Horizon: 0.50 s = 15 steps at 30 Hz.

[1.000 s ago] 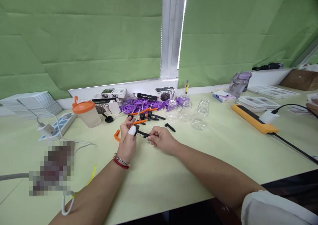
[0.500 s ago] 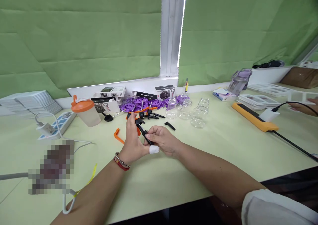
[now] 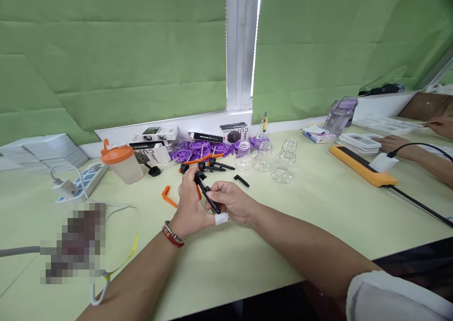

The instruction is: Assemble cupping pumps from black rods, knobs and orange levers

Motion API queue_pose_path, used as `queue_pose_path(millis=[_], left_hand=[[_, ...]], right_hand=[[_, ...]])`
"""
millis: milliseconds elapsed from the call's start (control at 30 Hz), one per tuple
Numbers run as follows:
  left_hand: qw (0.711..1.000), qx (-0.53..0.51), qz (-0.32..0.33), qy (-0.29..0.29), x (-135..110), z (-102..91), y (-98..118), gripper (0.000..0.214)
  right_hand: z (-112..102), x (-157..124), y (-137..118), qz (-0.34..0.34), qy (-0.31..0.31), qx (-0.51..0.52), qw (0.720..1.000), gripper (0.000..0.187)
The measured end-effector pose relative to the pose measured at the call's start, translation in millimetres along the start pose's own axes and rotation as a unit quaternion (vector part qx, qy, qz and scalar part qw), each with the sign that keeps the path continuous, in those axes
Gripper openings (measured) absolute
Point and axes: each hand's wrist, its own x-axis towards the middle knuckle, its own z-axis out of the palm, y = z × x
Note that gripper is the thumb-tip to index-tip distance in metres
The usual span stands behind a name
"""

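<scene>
Over the table, a black rod-shaped part (image 3: 211,197) with a wider round head and a short shiny shaft section slants between my hands. My left hand (image 3: 191,203), white wrapping on its thumb tip, curls around the head end at upper left. My right hand (image 3: 231,200) pinches the lower, thicker end. Beyond my hands lie several similar black parts (image 3: 214,166) with round heads. An orange bent piece (image 3: 169,196) rests left of my left hand, and a black L-shaped piece (image 3: 242,181) lies past my right hand.
Purple plastic parts (image 3: 198,148) and boxes (image 3: 150,155) line the back, with clear bottles (image 3: 283,163) to their right. An orange-lidded cup (image 3: 122,163) and power strip (image 3: 83,181) stand left. An orange power strip (image 3: 361,166) and another person's hand (image 3: 392,144) are right.
The lower end of the black part has tipped slightly downward in my hands. At the right, the other person's hands have moved onto and behind the stack of white cards.
</scene>
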Motion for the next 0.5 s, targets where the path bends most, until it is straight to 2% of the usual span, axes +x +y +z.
queue_pose_path(millis=[367,500], left_hand=[[1.0,-0.007,0.022,-0.019,-1.0,-0.2,-3.4,0.116],[0.999,0.003,0.007,-0.032,-1.0,-1.2,-3.1,0.114]], right_hand=[[0.8,-0.2,-1.5,0.014,0.011,-0.011,1.0,0.039],[0.4,0.5,0.1,0.017,0.025,-0.028,0.999,0.038]])
